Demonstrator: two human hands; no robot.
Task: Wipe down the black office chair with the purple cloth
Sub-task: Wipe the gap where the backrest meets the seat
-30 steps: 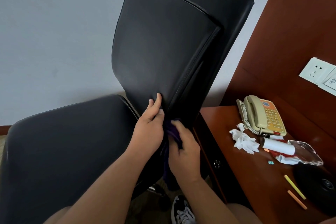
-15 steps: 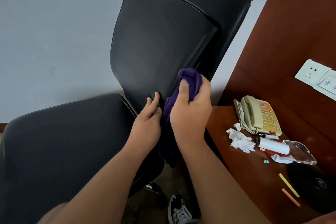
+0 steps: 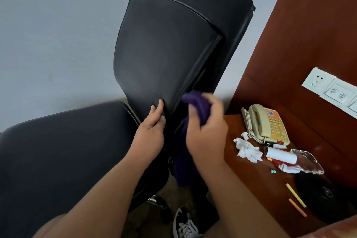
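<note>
The black office chair (image 3: 170, 60) is filling the middle of the view, its smooth backrest tilting up against the grey wall (image 3: 58, 35) and its seat spreading out at lower left. The purple cloth (image 3: 195, 120) is bunching at the backrest's lower right edge and trailing down in a dark fold. The right hand (image 3: 206, 135) is curling tight around the cloth, blurred, pressing it to the chair's edge. The left hand (image 3: 152, 131) is lying flat, fingers extended, against the bottom of the backrest just beside the cloth. To the right, a reddish wooden tabletop (image 3: 257, 176) is carrying a beige telephone (image 3: 266, 123), crumpled white tissue (image 3: 247, 149) and two sticks of chalk (image 3: 296, 199); a white wall socket (image 3: 316, 81) is sitting on the wooden panel above.
</note>
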